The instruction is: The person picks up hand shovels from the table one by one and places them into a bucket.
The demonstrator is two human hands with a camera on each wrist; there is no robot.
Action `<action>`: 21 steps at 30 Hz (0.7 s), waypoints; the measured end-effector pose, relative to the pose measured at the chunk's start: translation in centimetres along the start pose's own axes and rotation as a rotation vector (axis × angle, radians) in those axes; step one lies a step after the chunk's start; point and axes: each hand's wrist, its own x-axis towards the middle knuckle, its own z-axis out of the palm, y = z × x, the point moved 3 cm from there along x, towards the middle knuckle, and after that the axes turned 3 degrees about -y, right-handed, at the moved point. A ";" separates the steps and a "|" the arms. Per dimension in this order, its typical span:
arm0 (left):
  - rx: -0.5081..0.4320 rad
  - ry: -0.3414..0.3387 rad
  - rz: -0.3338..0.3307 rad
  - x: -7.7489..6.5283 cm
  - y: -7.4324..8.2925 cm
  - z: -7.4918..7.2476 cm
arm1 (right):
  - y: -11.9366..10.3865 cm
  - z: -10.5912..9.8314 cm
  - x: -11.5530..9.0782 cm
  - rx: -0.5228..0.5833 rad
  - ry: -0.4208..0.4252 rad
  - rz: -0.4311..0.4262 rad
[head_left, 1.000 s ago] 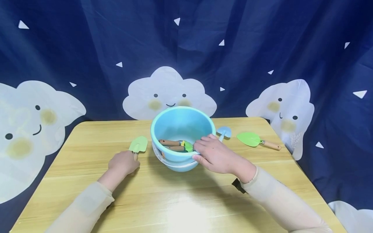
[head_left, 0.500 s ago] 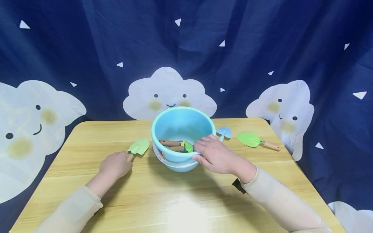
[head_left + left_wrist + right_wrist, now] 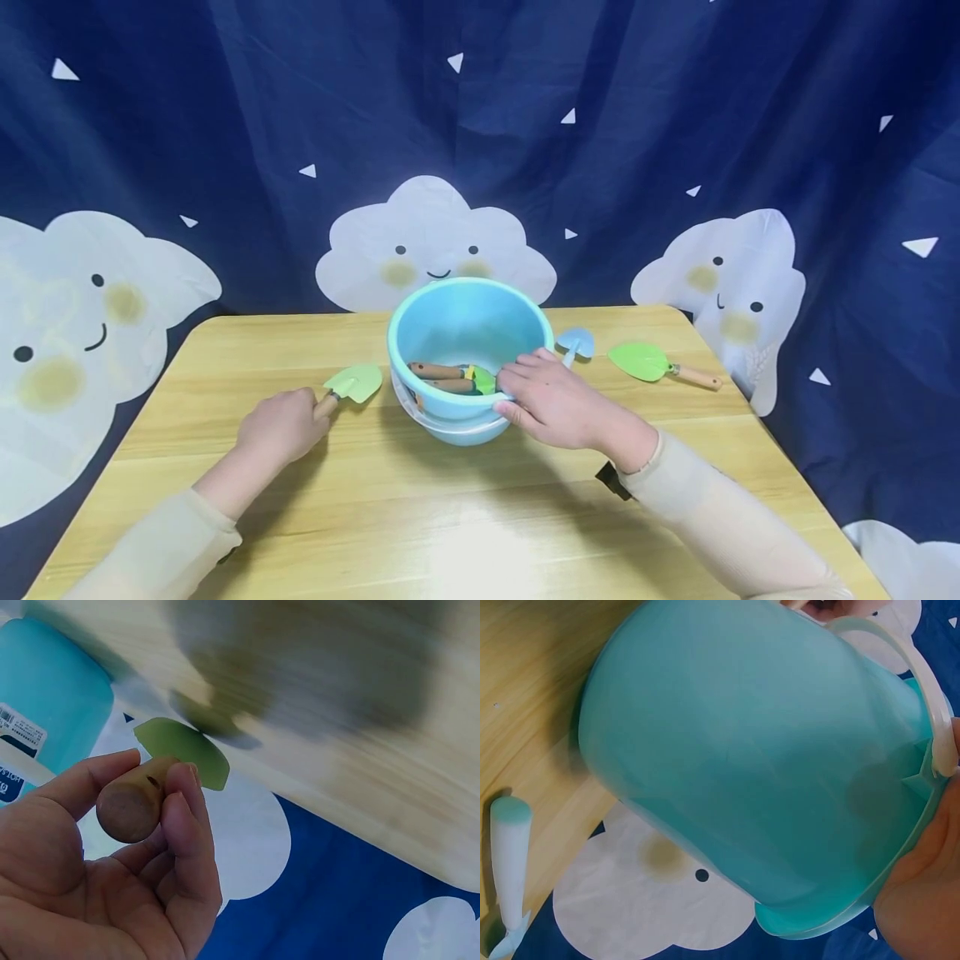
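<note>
My left hand holds a small pale-green trowel by its wooden handle, left of the bucket. In the left wrist view, thumb and fingers pinch that handle, its round end towards the camera and the green blade beyond. A light-blue bucket stands mid-table, its pale carrying handle lowered against the side. My right hand grips the bucket's near right rim, thumb outside; its fingertips inside are hidden. Within the bucket lie tools with wooden handles and a green part.
Right of the bucket lies a small blue shovel, partly hidden by my right hand. Farther right is a bright-green leaf-shaped trowel with a wooden handle. A dark-blue curtain with clouds hangs behind the wooden table.
My left hand has drawn back to the left with the trowel, whose blade has swung from pointing away to pointing right. The right hand and bucket stay in place.
</note>
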 end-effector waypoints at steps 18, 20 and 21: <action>0.024 0.165 0.147 -1.3 1.3 -2.3 | 0.1 -0.1 0.0 0.007 -0.008 0.004; 0.035 0.178 0.167 -1.4 1.5 -2.7 | 0.1 -0.1 0.0 0.010 -0.009 0.004; 0.043 0.186 0.182 -1.5 1.6 -2.9 | 0.1 0.0 0.0 0.010 -0.009 0.004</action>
